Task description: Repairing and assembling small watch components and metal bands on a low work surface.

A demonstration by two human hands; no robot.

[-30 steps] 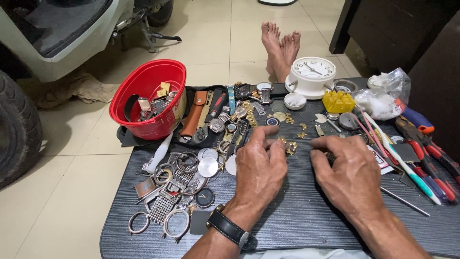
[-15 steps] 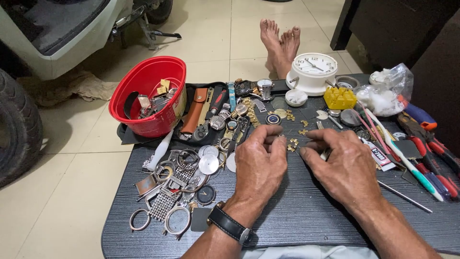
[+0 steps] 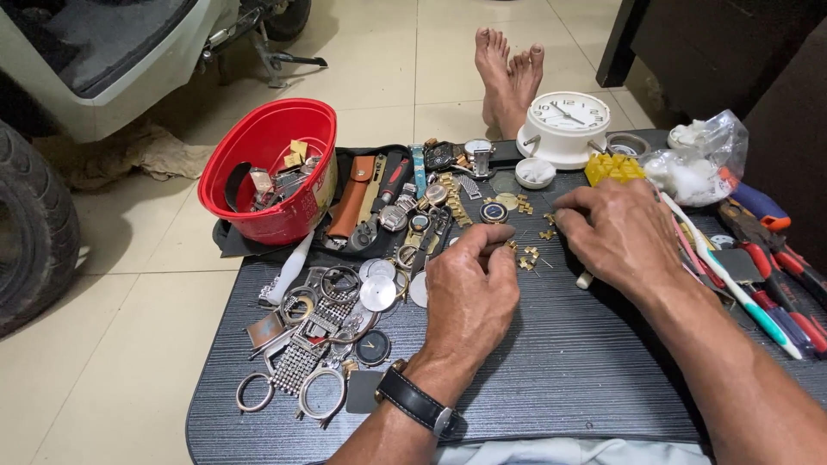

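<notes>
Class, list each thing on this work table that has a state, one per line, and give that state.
Left hand: palm down, fingertips pinching at small gold links.
Right hand: palm down, resting on the table.
Red bowl: upright, holding watch parts.
White clock: tilted back, face showing.
Plastic bag: crumpled, holding white wadding.
Toothbrush: lying flat.

I count two hands: left (image 3: 469, 297), right (image 3: 616, 237). One red bowl (image 3: 267, 164), one white clock (image 3: 567, 125), one yellow block (image 3: 613, 166), one toothbrush (image 3: 732, 280), two bare feet (image 3: 508, 69).
</notes>
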